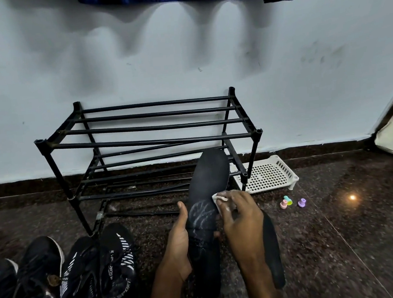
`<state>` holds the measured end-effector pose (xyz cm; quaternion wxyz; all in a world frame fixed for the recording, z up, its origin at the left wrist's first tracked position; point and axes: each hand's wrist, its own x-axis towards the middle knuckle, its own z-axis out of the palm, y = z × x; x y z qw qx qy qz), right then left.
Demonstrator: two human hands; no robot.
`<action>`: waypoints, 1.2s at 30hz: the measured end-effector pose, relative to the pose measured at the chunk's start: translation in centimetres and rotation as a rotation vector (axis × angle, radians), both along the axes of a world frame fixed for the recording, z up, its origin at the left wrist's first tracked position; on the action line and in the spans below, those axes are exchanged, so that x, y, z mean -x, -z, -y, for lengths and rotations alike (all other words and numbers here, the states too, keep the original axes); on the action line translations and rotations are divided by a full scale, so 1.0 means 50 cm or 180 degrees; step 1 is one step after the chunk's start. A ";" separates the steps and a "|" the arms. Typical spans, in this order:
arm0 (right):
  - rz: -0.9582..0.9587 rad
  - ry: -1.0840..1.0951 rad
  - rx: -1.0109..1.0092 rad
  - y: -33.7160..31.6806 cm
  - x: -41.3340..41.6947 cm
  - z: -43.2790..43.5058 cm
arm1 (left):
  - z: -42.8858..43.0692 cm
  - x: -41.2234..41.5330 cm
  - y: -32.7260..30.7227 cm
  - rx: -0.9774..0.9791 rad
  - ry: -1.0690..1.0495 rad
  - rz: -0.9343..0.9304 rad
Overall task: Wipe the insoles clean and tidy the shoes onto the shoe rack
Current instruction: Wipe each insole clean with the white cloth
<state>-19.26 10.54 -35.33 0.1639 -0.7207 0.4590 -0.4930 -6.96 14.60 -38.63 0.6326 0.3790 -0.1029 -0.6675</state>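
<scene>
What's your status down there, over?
Left hand grips insole. Right hand pinches white cloth against it. Shoes on floor, not yet on shoe rack. Nothing in the way.

The left hand [178, 243] is gripping the insole [207, 178], thumb raised along its edge; the right hand [240, 218] is pinching a cloth [218, 198] with curled fingers [227, 215].

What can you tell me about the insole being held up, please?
The insole is black, matte and foot-shaped, seemingly foam. It is held tilted, toe end up toward the shoe rack. Pale streaks mark its middle. The left hand grips its heel half; the right hand presses a white cloth on its right edge.
</scene>
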 end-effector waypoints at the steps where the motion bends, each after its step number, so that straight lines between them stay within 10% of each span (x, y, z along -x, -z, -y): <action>1: 0.0019 0.0109 0.0036 0.000 0.002 -0.001 | 0.002 -0.002 0.002 0.0003 -0.0019 0.0026; 12: -0.0969 -0.0846 -0.0354 0.039 0.007 0.019 | 0.003 0.008 0.017 -0.0066 -0.0272 0.0520; 24: -0.0879 -0.0820 -0.0404 0.003 0.015 0.041 | 0.017 0.009 0.015 -0.0003 -0.0254 -0.0565; 36: -0.0590 -0.0510 -0.0306 -0.005 0.008 0.040 | 0.003 0.004 0.006 -0.0015 0.0140 -0.0028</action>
